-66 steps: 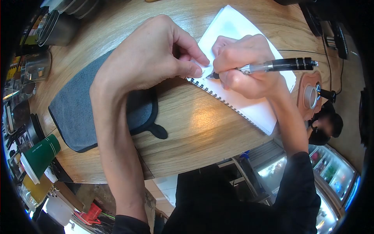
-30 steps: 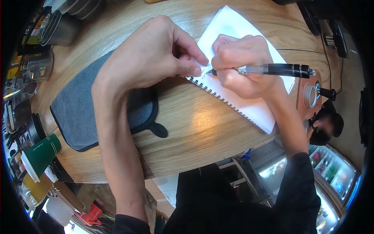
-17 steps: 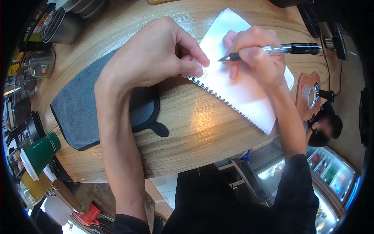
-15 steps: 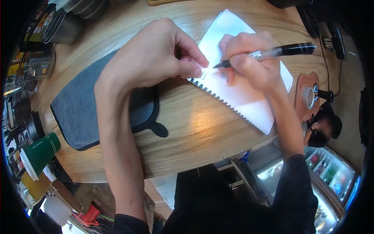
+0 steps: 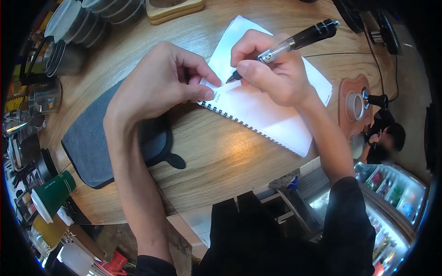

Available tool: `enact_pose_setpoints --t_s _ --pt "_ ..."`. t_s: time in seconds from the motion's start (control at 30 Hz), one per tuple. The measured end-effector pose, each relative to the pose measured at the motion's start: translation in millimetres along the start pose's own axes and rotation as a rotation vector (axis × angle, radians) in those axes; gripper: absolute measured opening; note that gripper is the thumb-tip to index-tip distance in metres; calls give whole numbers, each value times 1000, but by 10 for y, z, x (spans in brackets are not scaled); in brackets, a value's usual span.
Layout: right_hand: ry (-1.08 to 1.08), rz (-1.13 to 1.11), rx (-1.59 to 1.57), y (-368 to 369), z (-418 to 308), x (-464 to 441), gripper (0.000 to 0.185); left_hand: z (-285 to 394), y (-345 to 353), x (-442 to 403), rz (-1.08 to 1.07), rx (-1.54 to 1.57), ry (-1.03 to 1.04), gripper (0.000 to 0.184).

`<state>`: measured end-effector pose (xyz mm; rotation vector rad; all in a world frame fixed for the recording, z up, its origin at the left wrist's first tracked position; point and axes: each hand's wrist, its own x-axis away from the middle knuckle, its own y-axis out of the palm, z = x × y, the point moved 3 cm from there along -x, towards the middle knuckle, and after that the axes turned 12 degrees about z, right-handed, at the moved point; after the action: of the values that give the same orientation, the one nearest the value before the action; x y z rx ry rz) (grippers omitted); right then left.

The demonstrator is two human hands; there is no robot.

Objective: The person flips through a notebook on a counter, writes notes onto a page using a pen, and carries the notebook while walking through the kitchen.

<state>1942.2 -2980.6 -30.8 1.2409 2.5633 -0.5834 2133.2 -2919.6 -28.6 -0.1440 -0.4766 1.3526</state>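
Note:
A white spiral notebook (image 5: 276, 117) lies slanted on the wooden counter, with a few small handwritten marks near its left end. My right hand (image 5: 276, 76) is closed around a black and clear pen (image 5: 301, 39). The pen's dark tip is at the page, just beside the writing; whether it touches the paper I cannot tell. At the notebook's left edge, my left hand (image 5: 159, 83) has its thumb and forefinger on the paper, the other fingers curled under. Beneath my left forearm lies a dark grey cloth mat (image 5: 90, 138) with black edging.
On the left are a green paper cup (image 5: 55, 191), metal containers (image 5: 66, 57) and stacked plastic tubs (image 5: 76, 25). A wooden tray (image 5: 175, 11) sits at the back. On the right, a portafilter (image 5: 375, 100) rests on a brown stand (image 5: 345, 99). Another person (image 5: 386, 140) is beyond the counter.
The view has shifted, so the notebook and both hands appear further left. My right hand has tilted the pen more steeply, its tip slightly higher on the page. The left hand stays at the notebook's edge.

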Motion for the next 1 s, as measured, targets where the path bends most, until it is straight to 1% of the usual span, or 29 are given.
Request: enact_pose_setpoints --t_s 0.1,0.13,0.17,0.2,0.23,0.27,0.3,0.33,0.37,0.4,0.47,0.53,0.57,0.63,0.7,0.73,0.77,0.8,0.83,0.87,1.0 --pt "-7 28 -6 -56 69 -9 6 3 -3 15 0 15 -16 18" --pt "53 50 -54 -81 112 -3 9 -35 -14 19 26 -27 9 17" --pt "182 73 -96 -70 146 3 11 -62 -5 -4 37 -59 48 17" --pt "196 83 -113 -38 194 -16 14 -74 -21 5 54 -82 156 16" --pt "207 94 -110 -3 199 -28 17 -175 -56 -2 28 12 170 17" --pt "140 104 -15 43 287 -65 27 -159 -90 38 60 -76 -16 17" --pt "64 39 179 32 295 -117 36 -292 -163 19 51 -65 30 20" --pt "-48 28 204 24 245 -160 43 -524 -279 32 149 -40 -65 24" --pt "-205 111 381 140 434 -259 51 -661 -393 35 208 -78 14 28" --pt "-258 91 480 203 520 -231 51 -682 -460 -11 154 -220 -40 33" --pt "-244 63 569 214 522 -6 51 -755 -533 -94 122 -378 -6 37" --pt "-209 53 584 226 583 264 51 -739 -588 -84 121 -544 0 42" --pt "-183 57 579 218 602 423 51 -831 -685 -101 89 -530 -32 44" --pt "-131 51 567 200 639 755 51 -959 -814 -115 63 -475 -38 42" --pt "-71 46 551 147 658 1111 51 -1001 -851 -160 94 -512 82 42" --pt "-41 46 545 138 672 1273 51 -348 -318 32 85 -391 168 29" --pt "-13 55 537 114 677 1428 51 -352 -347 42 124 -367 113 16" --pt "14 63 528 96 699 1567 51 -454 -481 1 92 -429 128 30" --pt "41 75 517 88 712 1695 51 -575 -639 -37 61 -491 145 48" --pt "65 89 506 69 726 1824 51 -647 -764 -69 72 -529 131 48" --pt "133 125 481 30 793 2194 51 -791 -883 -151 146 -553 77 48"
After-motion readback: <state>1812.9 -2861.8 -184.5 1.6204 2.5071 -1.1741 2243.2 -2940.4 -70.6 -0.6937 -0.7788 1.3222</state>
